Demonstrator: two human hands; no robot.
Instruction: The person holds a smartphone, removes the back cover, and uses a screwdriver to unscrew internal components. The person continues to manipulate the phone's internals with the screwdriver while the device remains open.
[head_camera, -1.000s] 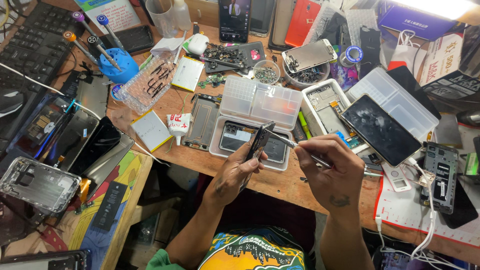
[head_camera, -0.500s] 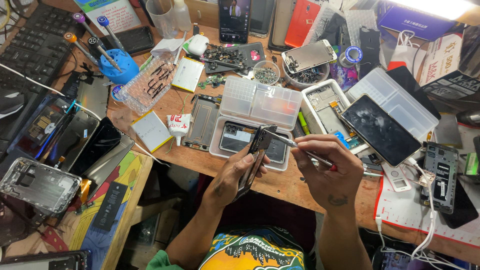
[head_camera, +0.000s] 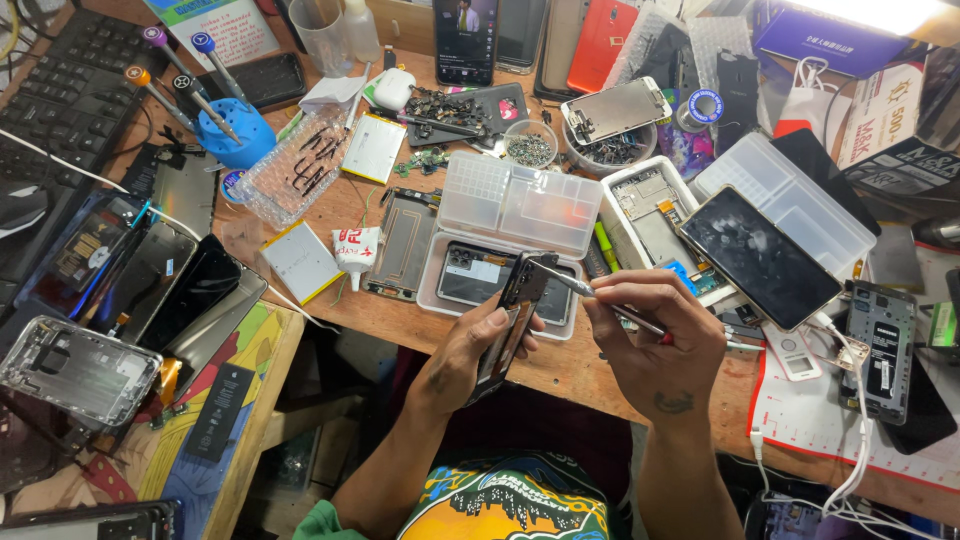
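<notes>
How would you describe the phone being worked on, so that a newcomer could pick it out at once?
Start at the wooden workbench and find its near edge. Above it, the left hand grips a dark phone while tweezers in the right hand touch its top. Unlike the other phones, it is lifted and held edge-on.

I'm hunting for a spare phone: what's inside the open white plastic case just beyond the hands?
The white case holds a dark phone lying flat in its lower tray. The held phone in the left hand covers the tray's right part; the hinged lid looks empty.

Glossy black phone frame (head_camera: 512, 318), shiny metal tweezers (head_camera: 575, 285), worn wooden bench (head_camera: 560, 365).
</notes>
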